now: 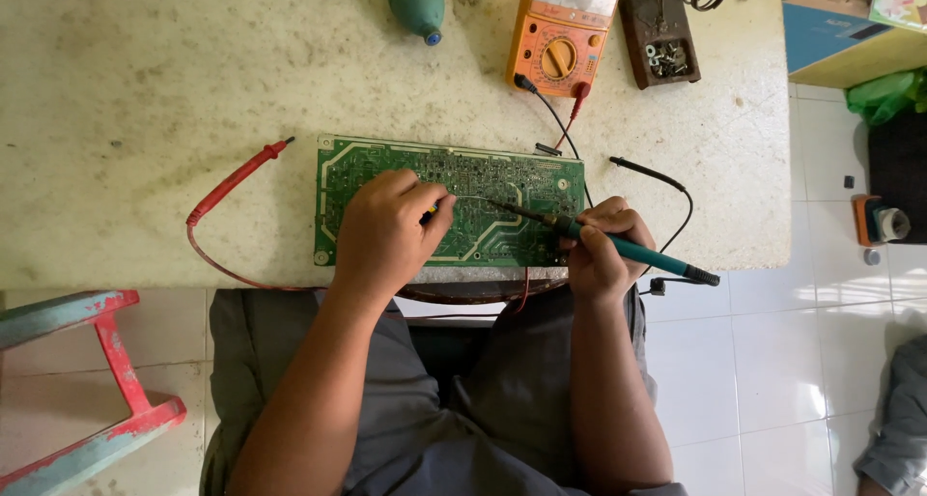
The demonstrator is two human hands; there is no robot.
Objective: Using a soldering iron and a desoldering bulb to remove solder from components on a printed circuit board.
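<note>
A green circuit board (492,182) lies solder side up near the front edge of a worn pale table (193,71). My left hand (386,230) rests on the board's left half, fingers curled around a small dark tool or part that is mostly hidden. My right hand (603,245) grips a teal-handled soldering iron (618,248) like a pen. Its thin tip reaches left onto the middle of the board, close to my left fingertips.
An orange multimeter (560,42) sits at the back, with its red probe (237,177) left of the board and black probe (647,172) to the right. A teal blower bulb (417,3), a brown iron stand (660,37) and a red-and-teal stool (97,390) are nearby.
</note>
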